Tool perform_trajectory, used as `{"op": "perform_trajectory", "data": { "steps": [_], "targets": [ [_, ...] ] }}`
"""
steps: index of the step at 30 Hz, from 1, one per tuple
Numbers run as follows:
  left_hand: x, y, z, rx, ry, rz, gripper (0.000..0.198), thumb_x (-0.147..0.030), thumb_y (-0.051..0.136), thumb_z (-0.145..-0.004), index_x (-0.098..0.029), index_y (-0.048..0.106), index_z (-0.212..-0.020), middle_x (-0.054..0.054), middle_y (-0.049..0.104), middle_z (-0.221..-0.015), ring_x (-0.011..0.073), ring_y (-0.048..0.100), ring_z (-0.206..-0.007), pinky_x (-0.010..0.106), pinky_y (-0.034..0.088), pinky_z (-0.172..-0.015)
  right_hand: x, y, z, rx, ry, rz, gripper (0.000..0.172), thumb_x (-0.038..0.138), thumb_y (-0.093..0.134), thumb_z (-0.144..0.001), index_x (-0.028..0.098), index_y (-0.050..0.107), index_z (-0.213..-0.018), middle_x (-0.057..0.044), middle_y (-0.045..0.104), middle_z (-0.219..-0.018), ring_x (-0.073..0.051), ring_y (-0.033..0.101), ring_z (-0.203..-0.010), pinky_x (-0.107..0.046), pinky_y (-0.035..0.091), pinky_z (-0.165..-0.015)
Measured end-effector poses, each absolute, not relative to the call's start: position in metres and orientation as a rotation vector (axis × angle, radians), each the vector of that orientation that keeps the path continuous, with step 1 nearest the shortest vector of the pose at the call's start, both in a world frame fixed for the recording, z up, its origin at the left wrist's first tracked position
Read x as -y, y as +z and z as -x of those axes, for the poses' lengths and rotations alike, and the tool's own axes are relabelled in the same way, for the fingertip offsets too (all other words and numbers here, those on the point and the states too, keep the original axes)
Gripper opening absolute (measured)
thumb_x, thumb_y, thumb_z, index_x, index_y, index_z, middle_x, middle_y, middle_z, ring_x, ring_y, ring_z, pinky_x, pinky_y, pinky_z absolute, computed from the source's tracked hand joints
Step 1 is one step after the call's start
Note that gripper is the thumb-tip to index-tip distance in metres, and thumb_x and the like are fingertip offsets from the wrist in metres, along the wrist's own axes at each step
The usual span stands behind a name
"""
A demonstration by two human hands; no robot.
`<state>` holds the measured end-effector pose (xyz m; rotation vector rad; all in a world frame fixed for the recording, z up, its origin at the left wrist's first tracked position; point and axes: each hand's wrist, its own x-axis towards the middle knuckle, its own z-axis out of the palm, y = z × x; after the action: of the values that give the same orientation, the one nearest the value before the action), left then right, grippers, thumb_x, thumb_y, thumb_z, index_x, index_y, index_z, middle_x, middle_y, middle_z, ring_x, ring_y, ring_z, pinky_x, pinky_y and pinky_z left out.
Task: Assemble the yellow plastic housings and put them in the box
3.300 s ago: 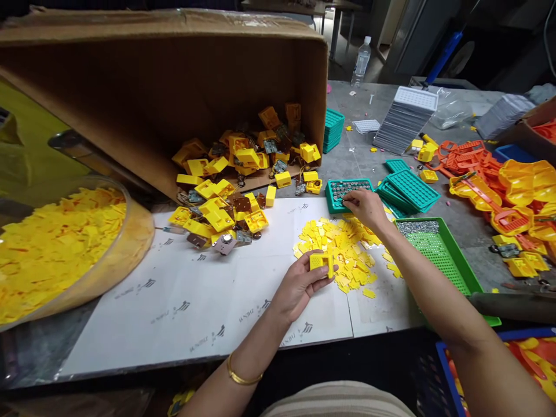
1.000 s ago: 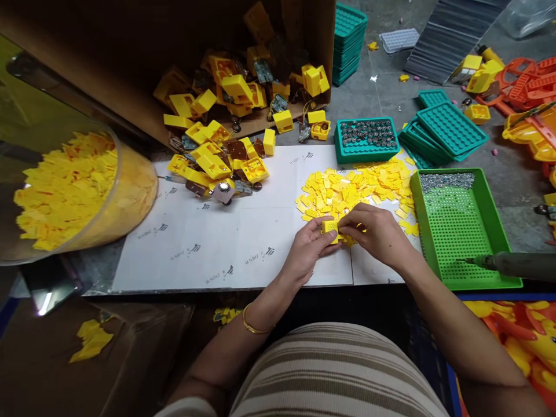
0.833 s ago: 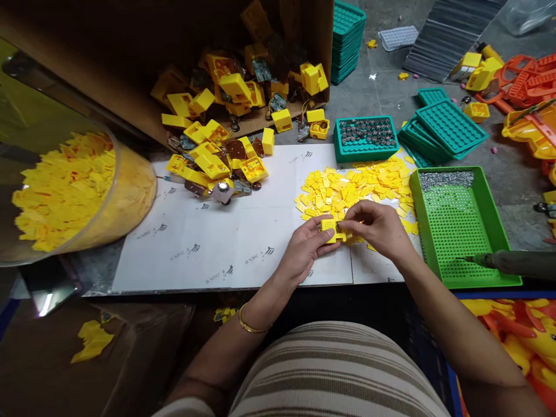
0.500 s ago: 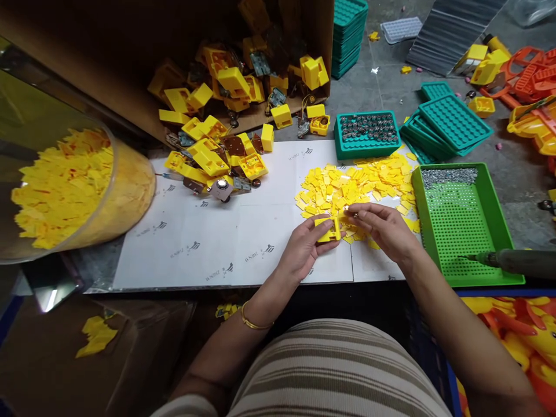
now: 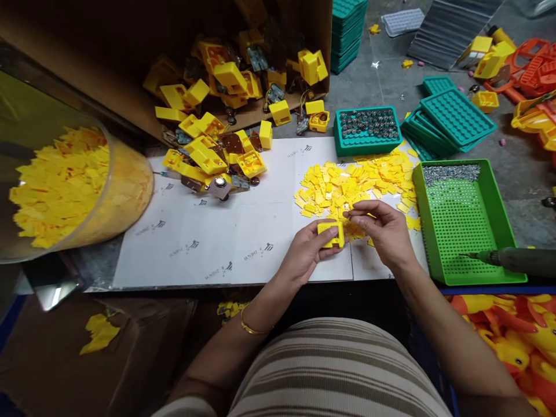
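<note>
My left hand (image 5: pixel 306 249) grips a small yellow plastic housing (image 5: pixel 330 234) between thumb and fingers, above the front of the white board. Just to its right, my right hand (image 5: pixel 384 229) is pinched at the fingertips around a tiny dark piece (image 5: pixel 347 214) whose kind I cannot make out. Behind both hands spreads a heap of flat yellow plastic pieces (image 5: pixel 330 188). A teal tray (image 5: pixel 368 146) at the back holds many small round metal parts (image 5: pixel 369 124).
A green perforated basket (image 5: pixel 460 231) holds screws (image 5: pixel 452 174); a screwdriver-like tool (image 5: pixel 516 260) reaches over it. Yellow housings with wires (image 5: pixel 206 156) pile up at the back left. A clear tub (image 5: pixel 130 185) of yellow pieces stands left. Teal trays (image 5: pixel 456 119) lie back right.
The yellow housing has been turned in my left hand and now shows a dotted face. My right hand has shifted slightly, its fingertips still pinched close to the housing.
</note>
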<state>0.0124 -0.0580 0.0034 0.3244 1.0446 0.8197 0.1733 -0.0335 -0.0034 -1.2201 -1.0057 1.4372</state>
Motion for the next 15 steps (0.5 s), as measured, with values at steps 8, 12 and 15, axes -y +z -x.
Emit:
{"op": "perform_trajectory", "data": {
  "steps": [8,12,15],
  "targets": [
    [0.059,0.005,-0.011,-1.058,0.862,-0.300,0.029,-0.019,0.067,-0.079,-0.011,0.061,-0.106,0.009,0.068,-0.100,0.0156,0.069,-0.082,0.026,0.058,-0.073,0.039,-0.005,-0.176,1.564,0.933,1.233,0.014,0.013,0.063,-0.081,0.024,0.072,-0.084,-0.003,0.069,-0.088,-0.016,0.065,-0.088,-0.033,0.054,-0.081],
    [0.062,0.007,-0.004,-1.082,0.865,-0.260,0.027,-0.021,0.065,-0.081,-0.011,0.061,-0.106,0.010,0.068,-0.101,0.0183,0.070,-0.083,0.024,0.058,-0.067,0.031,-0.017,-0.186,1.778,0.781,1.297,0.020,0.008,0.058,-0.081,0.023,0.071,-0.083,-0.002,0.071,-0.086,-0.017,0.065,-0.083,-0.034,0.053,-0.078],
    [0.065,0.005,0.001,-1.073,0.853,-0.252,0.026,-0.022,0.065,-0.081,-0.012,0.061,-0.104,0.010,0.067,-0.102,0.0204,0.070,-0.088,0.024,0.059,-0.066,0.026,-0.026,-0.190,2.004,0.704,1.298,0.021,0.007,0.056,-0.082,0.023,0.071,-0.081,-0.002,0.072,-0.086,-0.018,0.065,-0.083,-0.036,0.051,-0.080]
  ]
}}
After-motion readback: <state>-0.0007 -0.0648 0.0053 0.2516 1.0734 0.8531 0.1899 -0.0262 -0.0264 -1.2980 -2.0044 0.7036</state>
